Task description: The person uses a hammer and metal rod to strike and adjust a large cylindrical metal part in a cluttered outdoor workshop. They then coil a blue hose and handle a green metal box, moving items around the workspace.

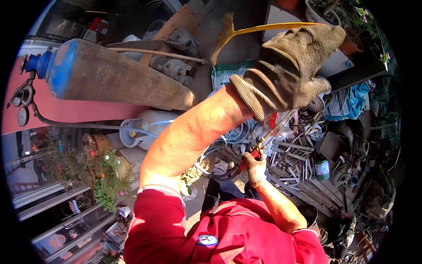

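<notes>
My right hand (256,169), in a knitted glove, grips a gas torch by its red handle (244,164). The torch's brass tubes (274,132) slant up and to the right, and their far end passes behind my left glove, so the tip is hidden. A dark hose runs from the handle's lower end to the left. My left hand (299,64), in a dirty, thick work glove, is raised close to the camera. Its thumb stands apart from the fingers, with nothing seen between them. Behind it lies a yellow broom (226,35).
A large gas cylinder (118,75) with a blue top and a pressure gauge (23,116) lies at the left. Below it is a white gas tank (151,125). Electric motors (169,66) sit beyond. Scrap metal strips (292,171) cover the right, near potted plants (107,171) left.
</notes>
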### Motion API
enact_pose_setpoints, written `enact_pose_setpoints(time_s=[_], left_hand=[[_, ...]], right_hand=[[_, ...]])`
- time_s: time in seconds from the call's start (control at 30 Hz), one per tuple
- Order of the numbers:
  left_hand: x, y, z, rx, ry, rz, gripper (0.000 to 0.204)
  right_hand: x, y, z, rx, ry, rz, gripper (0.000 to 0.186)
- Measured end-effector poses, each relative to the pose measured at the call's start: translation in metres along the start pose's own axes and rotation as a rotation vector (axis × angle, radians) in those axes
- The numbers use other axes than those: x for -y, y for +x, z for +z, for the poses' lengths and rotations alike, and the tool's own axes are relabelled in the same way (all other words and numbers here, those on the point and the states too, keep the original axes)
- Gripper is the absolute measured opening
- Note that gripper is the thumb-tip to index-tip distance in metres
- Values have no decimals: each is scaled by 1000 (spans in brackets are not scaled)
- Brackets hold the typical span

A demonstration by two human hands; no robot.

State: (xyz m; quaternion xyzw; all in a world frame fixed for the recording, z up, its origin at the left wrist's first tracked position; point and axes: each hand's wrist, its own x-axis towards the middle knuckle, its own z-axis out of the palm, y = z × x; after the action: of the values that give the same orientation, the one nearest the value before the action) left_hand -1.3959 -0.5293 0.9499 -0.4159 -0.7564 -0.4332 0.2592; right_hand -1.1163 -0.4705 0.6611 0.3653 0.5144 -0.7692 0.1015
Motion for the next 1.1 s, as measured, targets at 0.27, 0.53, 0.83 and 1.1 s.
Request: enact_pose_setpoints(time_s=[0.27, 0.53, 0.83, 1.1], left_hand=[[-12, -351, 75, 703, -129, -1345, 77], [78, -590, 30, 739, 740, -1382, 104], [299, -648, 19, 1241, 389, -1375, 41], [401, -778, 99, 163, 476, -1637, 124]], right_hand=[[-37, 44, -34, -133, -119, 31, 39], [-84, 66, -49, -196, -271, 236, 28], [-168, 95, -35, -203, -421, 327, 26], [-217, 121, -16, -234, -313, 343, 28]])
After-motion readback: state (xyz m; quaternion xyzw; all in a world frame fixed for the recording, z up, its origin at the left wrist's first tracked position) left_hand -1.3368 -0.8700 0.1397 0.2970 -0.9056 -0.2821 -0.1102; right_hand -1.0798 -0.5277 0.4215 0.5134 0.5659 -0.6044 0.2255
